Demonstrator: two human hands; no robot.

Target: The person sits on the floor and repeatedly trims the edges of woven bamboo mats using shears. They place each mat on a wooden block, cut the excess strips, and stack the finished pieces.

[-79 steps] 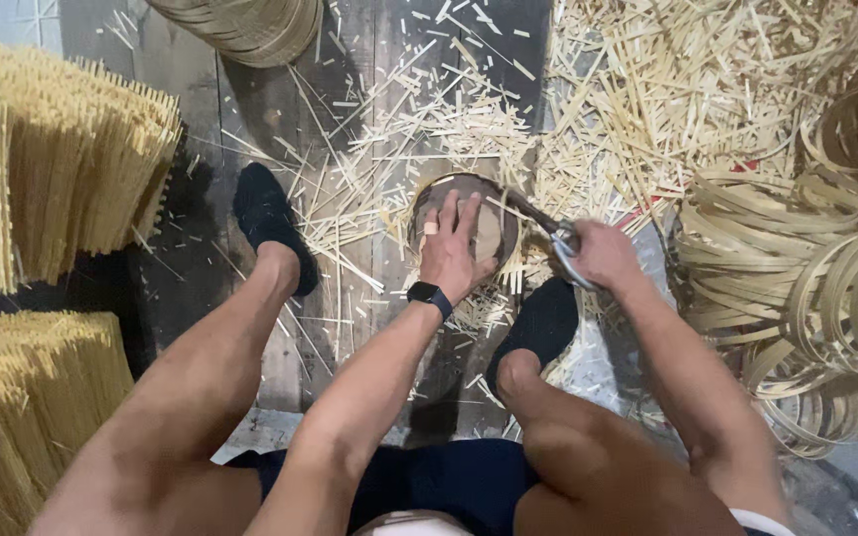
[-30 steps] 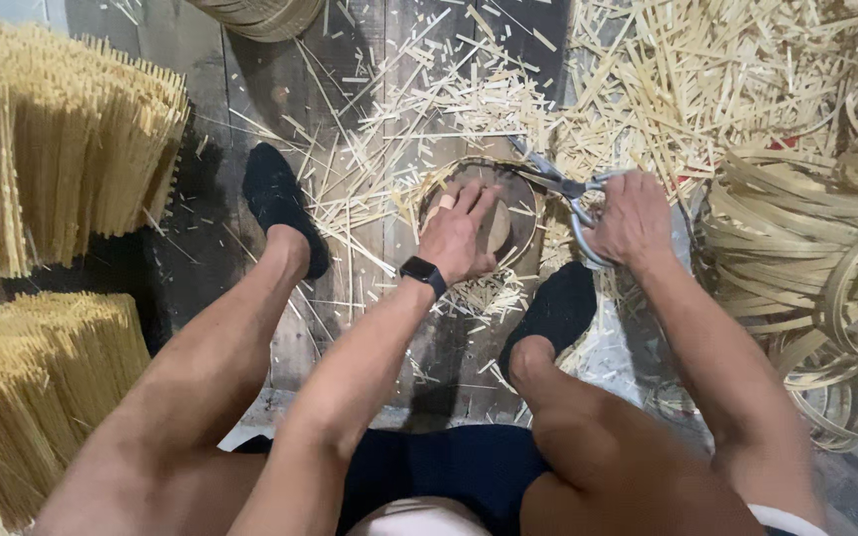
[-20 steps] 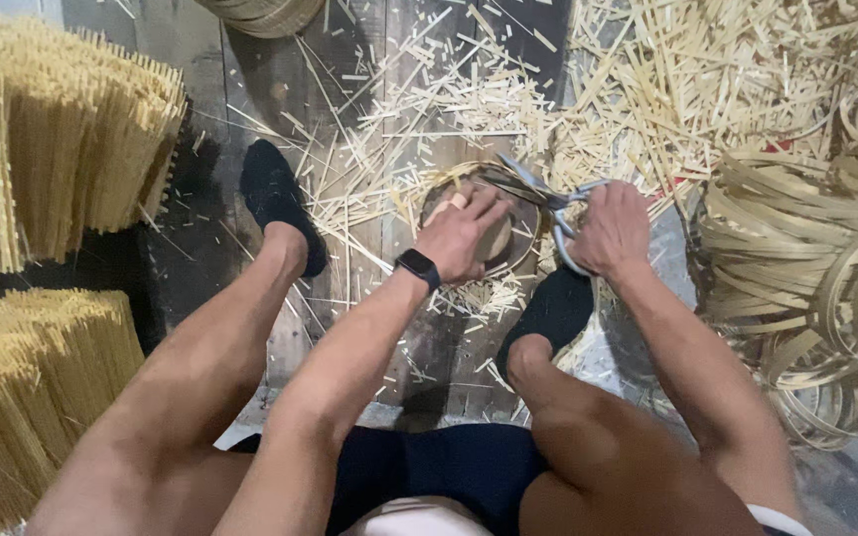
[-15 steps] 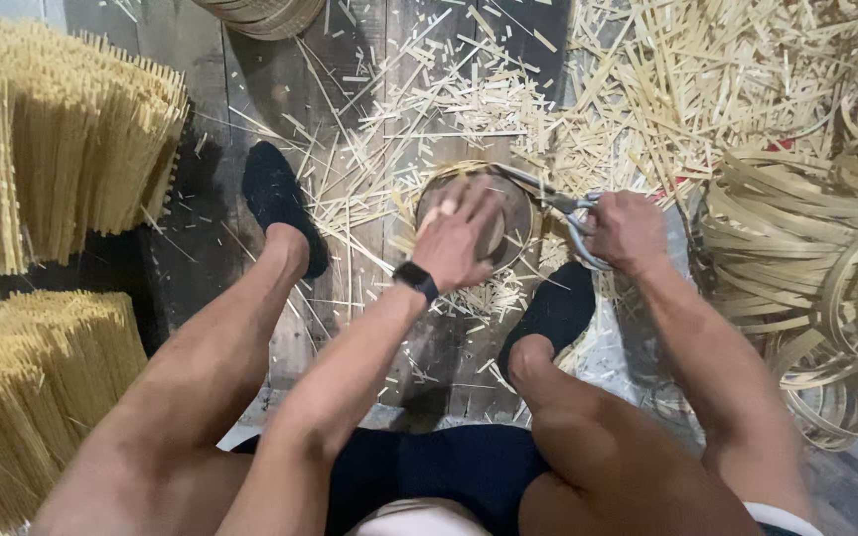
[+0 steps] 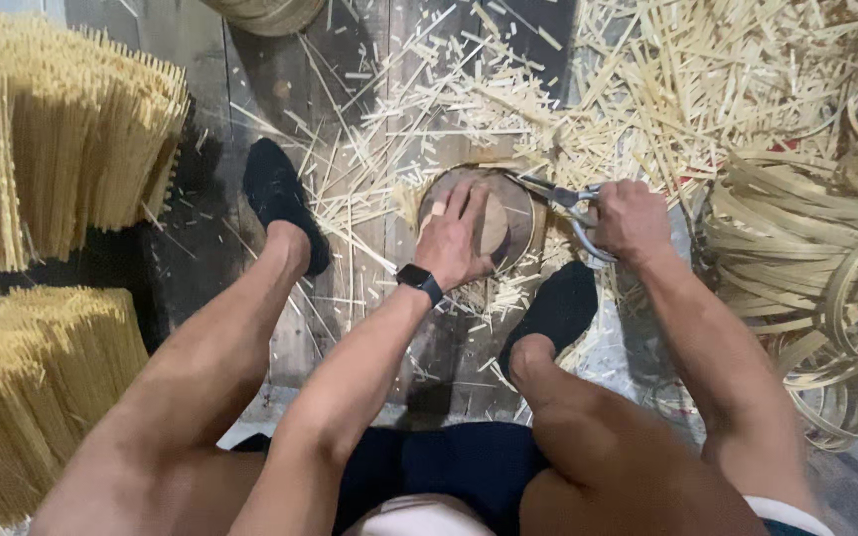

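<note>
Head camera footage looks straight down at a seated person's bare legs and dark-socked feet on a dark wooden plank floor [image 5: 201, 248]. A round woven bamboo disc with a thin hoop rim [image 5: 518, 203] lies flat on the floor between the feet, and it is pressed down by the left hand [image 5: 457, 238], whose fingers [image 5: 454, 199] are spread flat over its near-left part, gripping nothing. A black wristwatch [image 5: 419, 283] is worn on that wrist. A pair of metal scissors with grey handles [image 5: 566, 203] is held in the right hand [image 5: 633, 218], the fingers being closed round the handle loops. The long axis of the scissors runs from the hand at the right up and leftward, with the blades pointing at the upper right rim of the disc and meeting it there; how far the blades are parted cannot be told. Pale cut bamboo slivers [image 5: 647, 89] are scattered around and beyond the disc. Coiled bamboo strips [image 5: 816, 258] are heaped at the right, and upright bundles of yellow bamboo sticks [image 5: 62, 149] stand at the left.
</note>
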